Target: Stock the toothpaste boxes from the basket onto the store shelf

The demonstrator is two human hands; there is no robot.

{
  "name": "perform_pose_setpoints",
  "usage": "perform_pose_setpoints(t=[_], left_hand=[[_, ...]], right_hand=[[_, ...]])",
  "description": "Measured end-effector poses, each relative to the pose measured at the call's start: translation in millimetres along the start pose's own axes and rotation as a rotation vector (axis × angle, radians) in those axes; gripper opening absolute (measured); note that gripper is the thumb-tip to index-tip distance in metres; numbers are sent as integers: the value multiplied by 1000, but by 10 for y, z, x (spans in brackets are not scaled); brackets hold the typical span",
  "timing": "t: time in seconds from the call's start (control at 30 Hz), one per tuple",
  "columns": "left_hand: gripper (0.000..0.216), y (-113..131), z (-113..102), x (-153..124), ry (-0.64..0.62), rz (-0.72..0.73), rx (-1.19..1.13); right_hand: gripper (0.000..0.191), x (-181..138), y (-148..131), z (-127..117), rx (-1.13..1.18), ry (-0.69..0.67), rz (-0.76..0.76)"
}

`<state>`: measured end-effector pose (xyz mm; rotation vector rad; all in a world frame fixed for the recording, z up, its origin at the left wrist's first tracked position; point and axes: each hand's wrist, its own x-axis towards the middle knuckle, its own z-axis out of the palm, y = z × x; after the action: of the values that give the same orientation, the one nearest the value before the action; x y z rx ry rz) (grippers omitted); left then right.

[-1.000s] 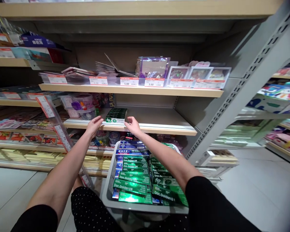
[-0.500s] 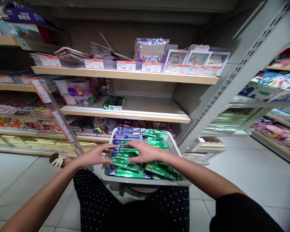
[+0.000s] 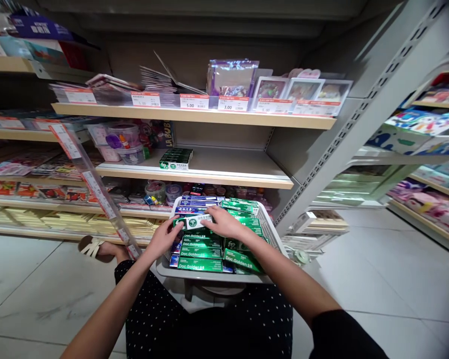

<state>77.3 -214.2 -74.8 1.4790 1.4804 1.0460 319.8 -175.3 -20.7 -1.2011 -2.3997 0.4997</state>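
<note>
Grasping one green box (image 3: pixel 193 222) between them, left hand (image 3: pixel 167 240) and right hand (image 3: pixel 224 223) now sit farther back over the basket (image 3: pixel 270 234) than before.

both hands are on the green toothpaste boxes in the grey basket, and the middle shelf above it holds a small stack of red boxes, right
Not quite. The head view shows both hands, left hand and right hand, on the green toothpaste boxes in the grey plastic basket, but the small stack on the middle shelf is dark green boxes, not red.

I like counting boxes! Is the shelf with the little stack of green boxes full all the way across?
No, the green boxes sit alone at the left of the shelf, and the rest is bare.
</note>
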Motion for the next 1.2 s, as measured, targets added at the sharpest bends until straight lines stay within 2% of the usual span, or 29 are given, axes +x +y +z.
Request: perform_pose_setpoints(t=[0.13,0.27,0.43,0.63,0.83,1.03,1.2], left_hand=[[53,5,127,81,90,-34,23],[44,-26,187,32,255,79,56],[41,-68,171,-1,323,173,-18],[48,-81,168,21,312,67,-269],[53,-150,159,80,337,-12,-416],[55,-1,-22,249,335,45,-390],[54,239,-359,711,417,194,-290]], right_hand=[[37,21,85,80,-17,139,99],[45,-11,129,146,-24,227,141],[43,-11,162,188,-28,263,127],[34,1,163,186,20,258,99],[39,19,153,172,175,325,139],[40,232,103,41,481,368,151],[33,812,71,-107,637,394,128]])
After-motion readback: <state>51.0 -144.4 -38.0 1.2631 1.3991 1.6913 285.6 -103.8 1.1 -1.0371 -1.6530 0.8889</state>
